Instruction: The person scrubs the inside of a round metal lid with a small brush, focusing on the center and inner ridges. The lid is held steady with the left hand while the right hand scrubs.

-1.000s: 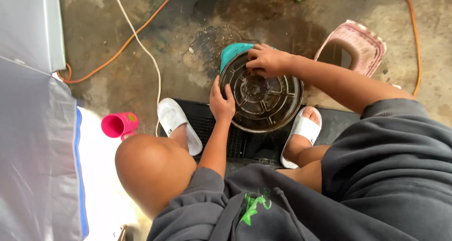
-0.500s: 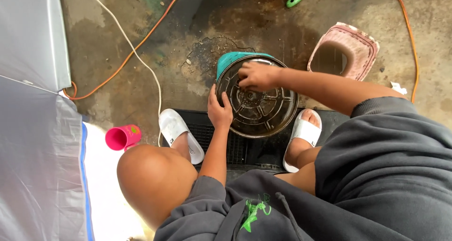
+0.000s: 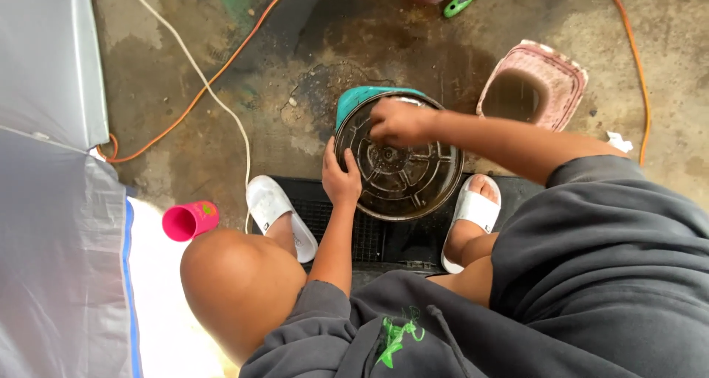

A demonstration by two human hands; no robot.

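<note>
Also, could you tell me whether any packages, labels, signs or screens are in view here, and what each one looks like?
No packages, signs or screens.
Pink cup, on its side at the left near the white sandal: a small green mark on its wall, too small to make out.
Grey top, bottom centre: a bright green printed design on the chest.

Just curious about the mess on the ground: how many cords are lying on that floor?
3: an orange cord and a white cord cross at the upper left, and another orange cord runs down the right edge. Others may lie out of view.
</note>
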